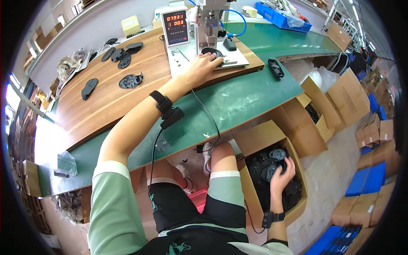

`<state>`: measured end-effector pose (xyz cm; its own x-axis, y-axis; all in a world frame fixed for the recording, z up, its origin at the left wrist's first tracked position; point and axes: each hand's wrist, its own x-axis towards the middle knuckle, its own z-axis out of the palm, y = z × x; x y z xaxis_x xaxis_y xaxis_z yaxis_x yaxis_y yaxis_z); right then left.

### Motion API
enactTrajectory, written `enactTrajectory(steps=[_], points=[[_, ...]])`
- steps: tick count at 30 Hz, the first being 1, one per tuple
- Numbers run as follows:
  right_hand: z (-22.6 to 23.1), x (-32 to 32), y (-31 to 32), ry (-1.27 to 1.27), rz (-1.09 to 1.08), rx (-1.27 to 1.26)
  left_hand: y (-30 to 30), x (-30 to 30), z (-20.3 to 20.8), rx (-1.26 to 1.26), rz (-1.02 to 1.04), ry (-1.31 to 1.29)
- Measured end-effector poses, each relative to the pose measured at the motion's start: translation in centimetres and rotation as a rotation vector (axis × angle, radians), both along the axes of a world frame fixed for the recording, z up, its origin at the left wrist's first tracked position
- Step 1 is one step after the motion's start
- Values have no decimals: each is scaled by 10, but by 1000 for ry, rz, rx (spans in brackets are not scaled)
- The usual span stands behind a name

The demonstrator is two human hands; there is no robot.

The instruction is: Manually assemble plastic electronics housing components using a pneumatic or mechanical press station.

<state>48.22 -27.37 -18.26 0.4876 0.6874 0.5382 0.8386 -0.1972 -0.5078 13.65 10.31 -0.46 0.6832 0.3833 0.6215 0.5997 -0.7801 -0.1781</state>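
Note:
My left hand (203,68) reaches across to the white-based press machine (208,29). Its fingers are bent over a black plastic shell part (213,52) lying on the machine's base under the press head; the palm hides some of it. On the right, my right hand (283,175) is down in an open cardboard box (298,208) full of dark plastic parts. Thumb and fingers are apart there, beside a dark ribbed part (269,171) and another grey-black part (278,154). Both wrists wear black straps with cables.
Several black shell pieces (131,80) lie on the wooden board (106,106) at left. A black shell (276,68) sits on the green table (242,93) right of the machine. A display box (175,27) with red digits, a blue crate (284,19) and more cardboard boxes (344,95) stand around.

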Motion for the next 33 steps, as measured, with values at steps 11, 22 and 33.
enactTrajectory(steps=[11,22,33], points=[[174,-186,287,-394,730,218,-9,-7,7,-329,22,-175],[187,-197,344,-382,719,235,-51,-154,10,-155,410,-285],[180,-192,351,-352,761,234,-131,-204,-15,-564,310,-224]])
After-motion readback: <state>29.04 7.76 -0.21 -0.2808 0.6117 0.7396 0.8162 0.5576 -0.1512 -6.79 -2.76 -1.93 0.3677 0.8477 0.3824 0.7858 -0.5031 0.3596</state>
